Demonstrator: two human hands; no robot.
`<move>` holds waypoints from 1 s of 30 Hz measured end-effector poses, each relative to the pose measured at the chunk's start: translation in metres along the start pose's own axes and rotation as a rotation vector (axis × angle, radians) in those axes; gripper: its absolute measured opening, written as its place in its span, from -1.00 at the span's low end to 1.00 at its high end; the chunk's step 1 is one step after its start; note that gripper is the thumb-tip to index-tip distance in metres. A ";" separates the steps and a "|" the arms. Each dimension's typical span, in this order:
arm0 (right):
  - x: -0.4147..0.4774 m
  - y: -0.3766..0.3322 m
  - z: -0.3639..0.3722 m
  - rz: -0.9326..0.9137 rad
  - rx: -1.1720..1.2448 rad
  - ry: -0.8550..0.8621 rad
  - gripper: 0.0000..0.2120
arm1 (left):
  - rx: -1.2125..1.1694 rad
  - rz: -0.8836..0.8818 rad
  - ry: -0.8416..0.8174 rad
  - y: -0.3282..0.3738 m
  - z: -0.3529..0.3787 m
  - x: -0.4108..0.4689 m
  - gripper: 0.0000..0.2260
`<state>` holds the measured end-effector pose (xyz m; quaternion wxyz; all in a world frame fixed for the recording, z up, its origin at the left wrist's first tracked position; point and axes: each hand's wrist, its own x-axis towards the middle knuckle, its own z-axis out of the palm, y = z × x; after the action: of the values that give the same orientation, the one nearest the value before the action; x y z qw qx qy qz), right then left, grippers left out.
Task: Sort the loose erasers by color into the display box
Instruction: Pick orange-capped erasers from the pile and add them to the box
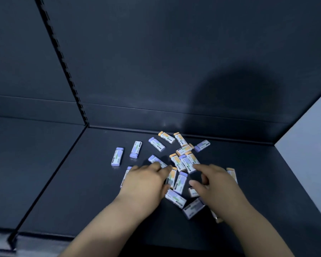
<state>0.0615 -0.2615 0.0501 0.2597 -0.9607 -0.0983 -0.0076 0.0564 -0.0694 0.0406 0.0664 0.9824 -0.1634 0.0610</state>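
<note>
Both grips appeared in the single head view, reaching forward over a dark shelf (67, 191). Left hand (146, 184) lay palm down with its fingers loosely spread, the fingertips resting on or just above a purple-capped eraser (157, 161) and an orange-capped one (171, 178); whether anything was actually pinched could not be told. Right hand (214, 184) was half open, thumb and forefinger parted in a curved pincer with nothing seen between them, the forefinger tip touching or just short of a small heap of mixed erasers (185, 162). Loose erasers lay scattered flat between and beyond the two hands, long axes pointing every way; a purple one (181, 182) ran roughly away from the person in the gap between the hands, nearer the right pincer. Two purple erasers (117, 156) lay well apart to the left, closer to the left hand, and two orange ones (166, 137) lay near the back wall (156, 52). No display box was in view. Surrounding shelf space was otherwise bare, with a slotted upright (63, 62) at left and a pale side panel (311, 145) at right.
</note>
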 end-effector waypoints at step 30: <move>0.105 0.013 0.005 -0.167 -0.181 -0.479 -0.36 | -0.101 -0.129 -0.451 -0.007 -0.011 0.048 -0.38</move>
<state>0.1666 -0.2506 0.0460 0.1403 -0.9429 -0.2349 0.1899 0.1028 -0.0758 0.0574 0.0812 0.9750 -0.1138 -0.1725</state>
